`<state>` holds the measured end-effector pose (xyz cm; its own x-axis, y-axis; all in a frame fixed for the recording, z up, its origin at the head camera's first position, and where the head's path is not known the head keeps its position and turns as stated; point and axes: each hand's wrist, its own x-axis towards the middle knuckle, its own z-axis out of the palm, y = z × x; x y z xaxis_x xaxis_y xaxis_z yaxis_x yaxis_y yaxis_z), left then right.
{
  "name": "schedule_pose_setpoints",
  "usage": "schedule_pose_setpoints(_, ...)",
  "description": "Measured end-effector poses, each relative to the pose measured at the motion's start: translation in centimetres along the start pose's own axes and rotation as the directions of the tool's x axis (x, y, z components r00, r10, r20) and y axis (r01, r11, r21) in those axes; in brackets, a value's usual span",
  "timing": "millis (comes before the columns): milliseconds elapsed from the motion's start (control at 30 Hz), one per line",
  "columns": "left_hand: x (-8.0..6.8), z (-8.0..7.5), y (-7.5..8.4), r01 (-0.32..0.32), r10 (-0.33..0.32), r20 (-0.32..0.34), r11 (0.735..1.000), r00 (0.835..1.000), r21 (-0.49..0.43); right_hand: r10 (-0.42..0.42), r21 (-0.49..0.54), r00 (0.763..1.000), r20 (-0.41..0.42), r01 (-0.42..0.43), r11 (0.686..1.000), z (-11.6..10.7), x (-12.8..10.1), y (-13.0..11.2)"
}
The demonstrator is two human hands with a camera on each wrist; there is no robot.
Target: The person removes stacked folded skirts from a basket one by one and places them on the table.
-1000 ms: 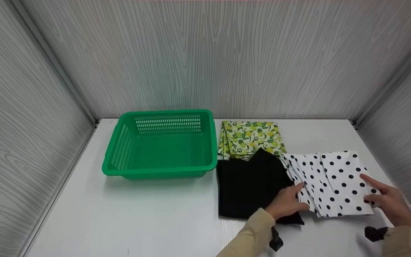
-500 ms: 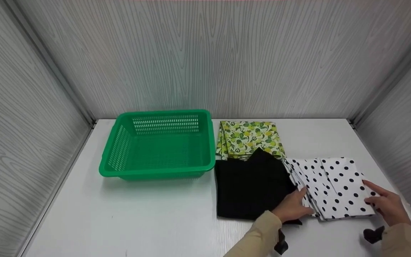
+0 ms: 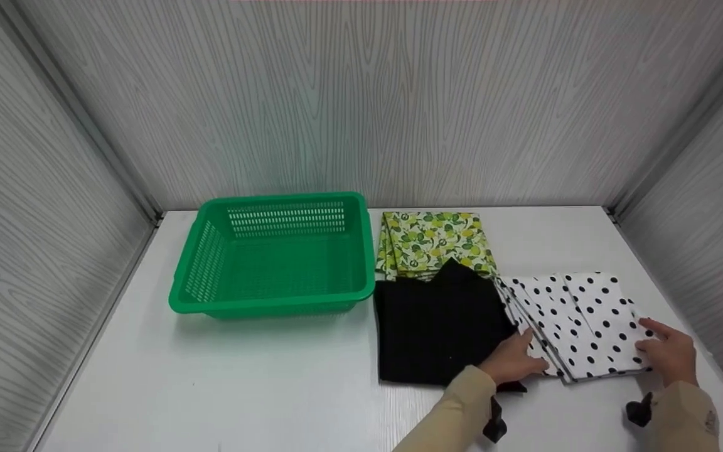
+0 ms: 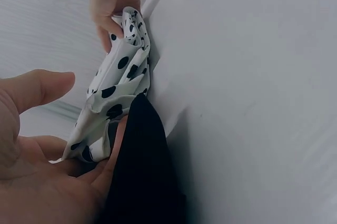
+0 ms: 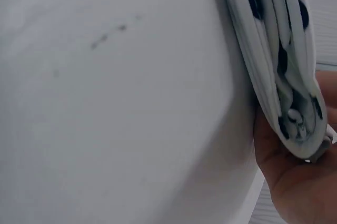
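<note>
Grey wood-grain walls close in a white table (image 3: 242, 389), where a green basket (image 3: 272, 258) stands at the left with nothing visible inside it, just beside a folded lime-print cloth (image 3: 432, 243) and a black cloth (image 3: 440, 329) that lies in front of it. At the right front lies the polka-dot cloth (image 3: 578, 323), folded into several layers whose edges fan out on its left side. Compared with a second ago it looks more compact and sits a little nearer the black cloth, with the loose layers drawn closer together, so the fold seems to be getting tidied rather than opened. The left hand (image 3: 513, 360) rests with fairly straight fingers on the dotted cloth's near left corner, partly over the black cloth's edge; the left wrist view shows its palm spread low beside both fabrics. The right hand (image 3: 668, 351) has slid in along the right edge and now pinches the stacked layers there, thumb on top; the right wrist view shows the folded bundle (image 5: 279, 55) cupped against its fingers (image 5: 289, 182). With both ends held, the bundle looks gathered enough to be lifted as one piece.
</note>
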<state>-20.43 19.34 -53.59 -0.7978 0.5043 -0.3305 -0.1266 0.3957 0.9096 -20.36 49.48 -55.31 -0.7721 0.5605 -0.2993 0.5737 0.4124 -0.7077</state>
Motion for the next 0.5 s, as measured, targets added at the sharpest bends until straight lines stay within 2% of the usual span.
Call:
schedule_pose_setpoints(133,0.3,0.4,-0.2,0.011,-0.011,-0.013,1.0,1.0,0.006,-0.031,-0.072,0.995,-0.09,0.025,0.997,0.5,-0.5,0.0)
schedule_pose_setpoints(333,0.2,-0.5,0.3,-0.018,0.018,-0.023,1.0,1.0,0.008,-0.104,-0.168,0.992,-0.071,0.09,0.982,0.5,-0.7,-0.8)
schedule_pose_setpoints(400,-0.2,-1.1,0.8,-0.048,0.048,0.001,0.997,0.999,0.061,-0.122,-0.215,0.99,-0.076,0.104,0.971,0.5,-1.0,-1.0)
schedule_pose_setpoints(433,-0.5,-1.6,1.1,-0.07,0.069,0.019,0.991,0.997,0.116,-0.126,-0.237,0.989,-0.076,0.105,0.966,0.5,-1.2,-1.1)
schedule_pose_setpoints(500,-1.3,-2.6,1.7,-0.129,0.117,0.061,0.958,0.991,0.257,-0.124,-0.271,0.989,-0.083,0.098,0.958,0.7,-1.7,-1.3)
